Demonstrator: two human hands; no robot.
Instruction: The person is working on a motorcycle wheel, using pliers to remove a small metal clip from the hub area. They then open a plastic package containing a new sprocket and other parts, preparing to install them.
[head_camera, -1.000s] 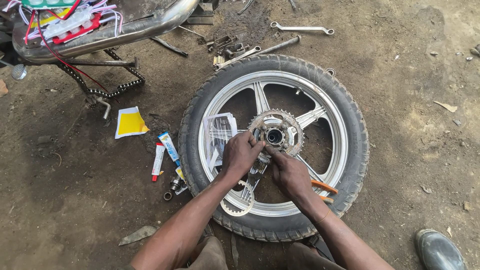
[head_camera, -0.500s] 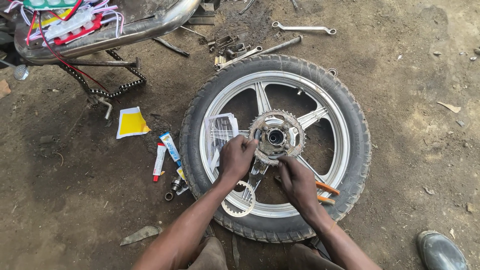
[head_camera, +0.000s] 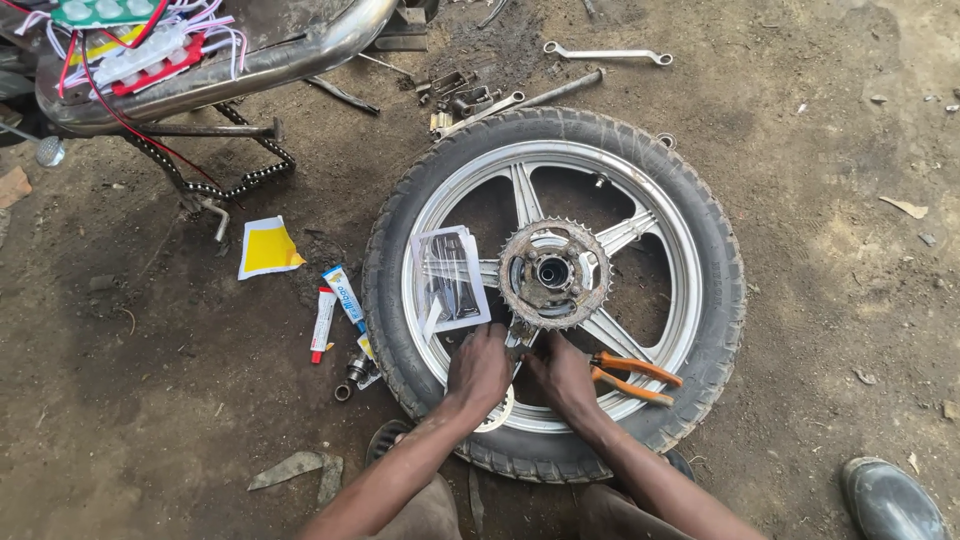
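Note:
A motorcycle wheel with a silver alloy rim lies flat on the dirt. A rusty toothed sprocket sits on its hub. My left hand and my right hand rest side by side on the lower spoke just below the sprocket, fingers curled down. A small metal piece shows between them; whether either hand grips it is unclear. A pale toothed ring peeks out under my left hand. Orange-handled pliers lie on the rim right of my right hand. A clear plastic packet lies on the left spoke.
Two small tubes and a yellow-white card lie left of the wheel, with small metal bits nearby. Spanners and loose parts lie beyond it. A motorcycle exhaust and chain fill the upper left. A boot is at lower right.
Both hands have come off the sprocket and moved down toward me onto the lower spoke. The wheel and tools have stayed put.

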